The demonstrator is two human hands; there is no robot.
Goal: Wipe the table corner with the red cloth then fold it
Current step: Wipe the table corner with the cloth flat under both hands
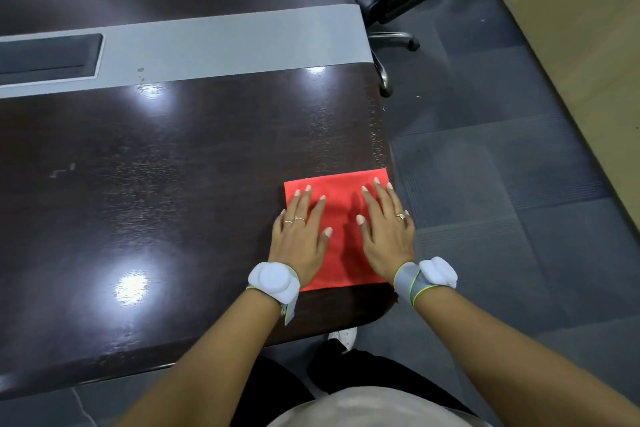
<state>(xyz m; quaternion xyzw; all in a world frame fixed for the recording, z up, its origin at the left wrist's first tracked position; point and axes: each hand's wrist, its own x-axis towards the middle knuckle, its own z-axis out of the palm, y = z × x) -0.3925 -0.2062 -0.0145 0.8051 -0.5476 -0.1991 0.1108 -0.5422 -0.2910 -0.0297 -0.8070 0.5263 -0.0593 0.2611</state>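
Currently we see the red cloth (341, 218) lying flat as a smooth, clean-edged rectangle at the near right corner of the dark table (156, 184), its right edge along the table's edge. Our left hand (300, 232) and right hand (384, 229) press on it palm-down, fingers spread, gripping nothing.

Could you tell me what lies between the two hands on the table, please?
In the head view, only a bare strip of the red cloth shows between the left hand and the right hand, both flat on it.
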